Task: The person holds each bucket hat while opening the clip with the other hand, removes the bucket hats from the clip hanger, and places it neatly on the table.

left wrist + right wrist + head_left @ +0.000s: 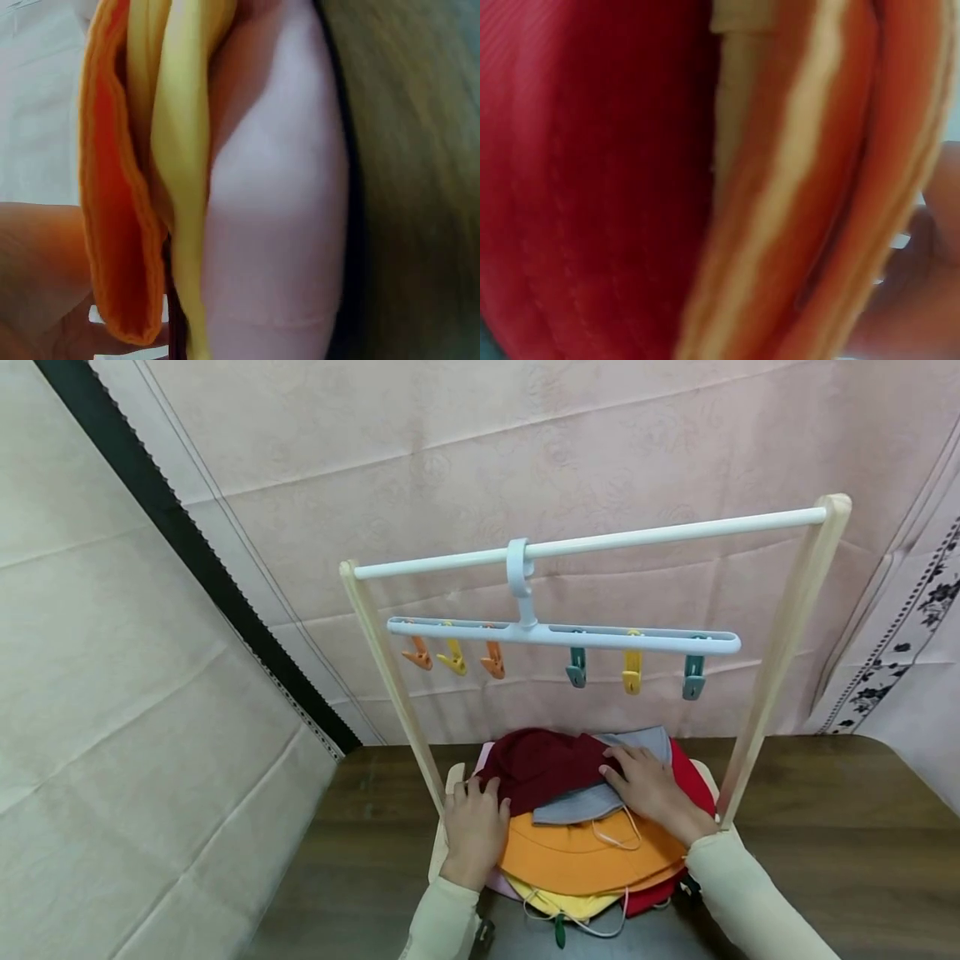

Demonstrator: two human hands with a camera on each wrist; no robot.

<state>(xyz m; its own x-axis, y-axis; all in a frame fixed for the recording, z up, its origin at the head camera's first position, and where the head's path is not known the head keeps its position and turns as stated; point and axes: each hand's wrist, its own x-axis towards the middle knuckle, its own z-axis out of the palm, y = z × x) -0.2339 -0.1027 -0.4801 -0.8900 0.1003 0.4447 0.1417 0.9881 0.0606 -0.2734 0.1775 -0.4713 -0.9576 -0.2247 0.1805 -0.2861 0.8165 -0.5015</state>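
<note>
A stack of cloth hats lies on the table between the posts of a rack. On top is a dark maroon cloth hat (543,764); a grey-blue one (576,806) shows below it, then an orange bucket hat (577,852) with a white cord. My left hand (474,827) rests at the stack's left side, fingertips at the maroon hat's edge. From the right, my right hand (648,787) lies over the grey-blue hat, its relaxed fingers touching the maroon hat. Yellow (180,135), pink (277,180) and red (615,180) hats show lower in the stack.
The wooden rack's posts (787,652) carry a white rod (660,535) above the stack. From it hangs a light-blue hanger (637,639) with several orange, yellow and teal clips (693,678). Pale cloth (525,452) hangs behind the brown table (840,827).
</note>
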